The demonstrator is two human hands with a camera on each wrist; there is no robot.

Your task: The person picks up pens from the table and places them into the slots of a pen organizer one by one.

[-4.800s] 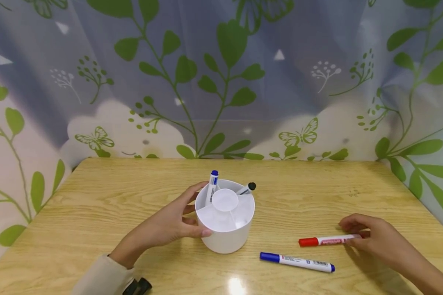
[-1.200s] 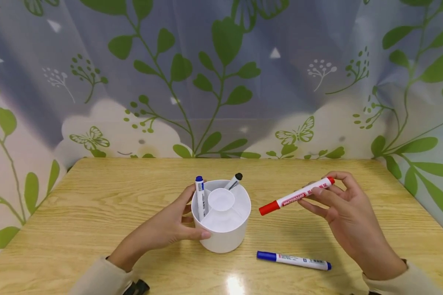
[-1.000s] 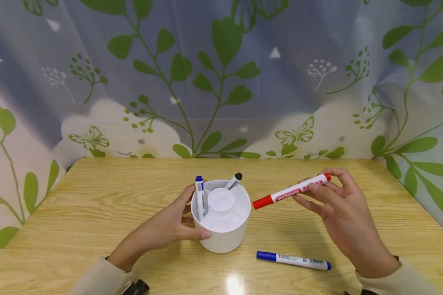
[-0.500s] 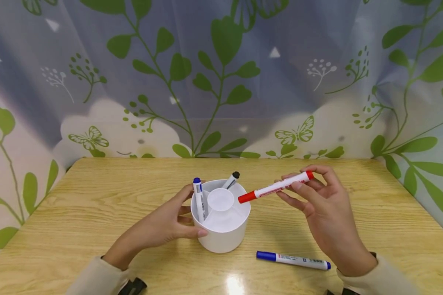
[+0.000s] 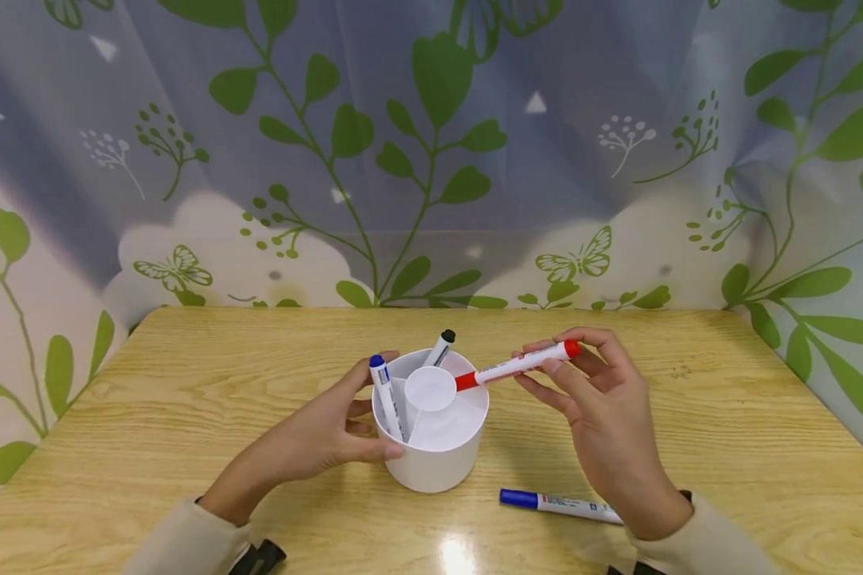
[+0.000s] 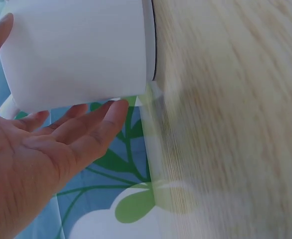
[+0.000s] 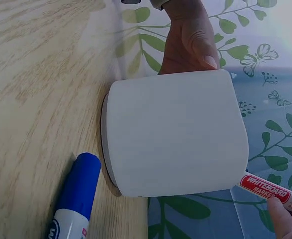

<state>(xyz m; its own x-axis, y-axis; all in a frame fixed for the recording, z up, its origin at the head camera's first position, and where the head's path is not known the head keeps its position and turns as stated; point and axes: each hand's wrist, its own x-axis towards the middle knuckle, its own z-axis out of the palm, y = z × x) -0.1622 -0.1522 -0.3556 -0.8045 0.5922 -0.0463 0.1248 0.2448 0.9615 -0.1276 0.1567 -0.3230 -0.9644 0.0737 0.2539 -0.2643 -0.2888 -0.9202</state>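
My left hand (image 5: 324, 435) grips a white round pen holder (image 5: 435, 469) from its left side, thumb in front and fingers behind. A raised round cup sits in the holder's middle, with divided compartments around it. A blue-capped marker (image 5: 389, 403) and a black-capped marker (image 5: 439, 350) lean in separate compartments. Between thumb and fingers, my right hand (image 5: 611, 427) pinches a red whiteboard marker (image 5: 514, 365) near its rear end. Its red cap points left and down, inside the holder's right rim. In the right wrist view the holder's wall (image 7: 178, 134) hides that cap.
A blue whiteboard marker (image 5: 561, 505) lies on the wooden table (image 5: 223, 383) right of the holder, its rear end hidden by my right hand. Behind the table hangs a leaf-patterned curtain (image 5: 431, 200). A black object (image 5: 259, 557) shows by my left sleeve.
My right hand picked the red marker up from the table and carried it left, to over the holder. The holder has turned counterclockwise in my left hand, shifting its two markers leftward.
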